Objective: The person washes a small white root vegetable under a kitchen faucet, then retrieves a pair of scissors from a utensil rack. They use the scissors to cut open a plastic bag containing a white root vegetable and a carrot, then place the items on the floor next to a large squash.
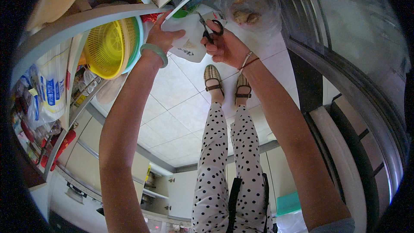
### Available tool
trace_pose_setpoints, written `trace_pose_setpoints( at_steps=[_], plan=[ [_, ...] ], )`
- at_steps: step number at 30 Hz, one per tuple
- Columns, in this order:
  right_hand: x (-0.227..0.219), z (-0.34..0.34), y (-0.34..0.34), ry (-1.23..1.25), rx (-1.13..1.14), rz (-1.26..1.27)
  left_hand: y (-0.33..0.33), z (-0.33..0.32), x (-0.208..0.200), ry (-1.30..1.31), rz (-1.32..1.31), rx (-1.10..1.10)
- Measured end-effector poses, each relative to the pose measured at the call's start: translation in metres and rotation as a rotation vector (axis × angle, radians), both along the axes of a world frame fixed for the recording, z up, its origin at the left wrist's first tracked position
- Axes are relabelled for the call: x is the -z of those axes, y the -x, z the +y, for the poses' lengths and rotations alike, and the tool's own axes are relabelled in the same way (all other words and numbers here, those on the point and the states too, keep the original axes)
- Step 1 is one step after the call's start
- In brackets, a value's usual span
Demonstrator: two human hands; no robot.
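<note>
My right hand point(230, 45) holds a pair of scissors point(206, 26) with dark handles, its fingers wrapped around the loops. The blades point up and left, toward a white plastic bag point(192, 45) with dark print. My left hand point(163, 36) is at the left side of this bag, thumb stretched out over it and fingers apart; the far fingertips are partly hidden. Something green point(181, 14) and something red point(151, 17) show near the bag.
Left of my left hand, a yellow basket point(103, 47) and a turquoise basin point(137, 45) sit nested on a shelf. A clear plastic bag point(254, 6) with brownish lumps lies beyond my right hand. A dark-framed glass door point(358, 26) stands to the right. Pale tiles point(172, 99) cover the floor.
</note>
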State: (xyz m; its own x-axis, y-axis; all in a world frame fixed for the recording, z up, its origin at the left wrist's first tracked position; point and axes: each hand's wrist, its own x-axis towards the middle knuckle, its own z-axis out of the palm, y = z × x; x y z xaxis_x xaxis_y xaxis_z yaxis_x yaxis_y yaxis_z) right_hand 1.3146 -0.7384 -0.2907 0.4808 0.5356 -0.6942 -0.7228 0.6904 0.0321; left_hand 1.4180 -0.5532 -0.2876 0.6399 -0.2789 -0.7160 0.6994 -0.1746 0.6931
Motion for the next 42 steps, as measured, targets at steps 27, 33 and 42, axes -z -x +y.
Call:
trace_pose_setpoints(
  at_steps=[27,33,42],
  plan=[
    [0.01,-0.015,0.014,-0.149,0.18,-0.137,-0.018,-0.034,-0.019,-0.344,0.029,0.105],
    [0.0,-0.016,0.015,-0.278,0.116,-0.131,-0.018,-0.024,-0.013,-0.313,0.171,0.222],
    [-0.017,0.016,0.035,0.105,-0.025,0.085,-0.036,-0.022,-0.009,0.002,0.491,0.058]
  ],
)
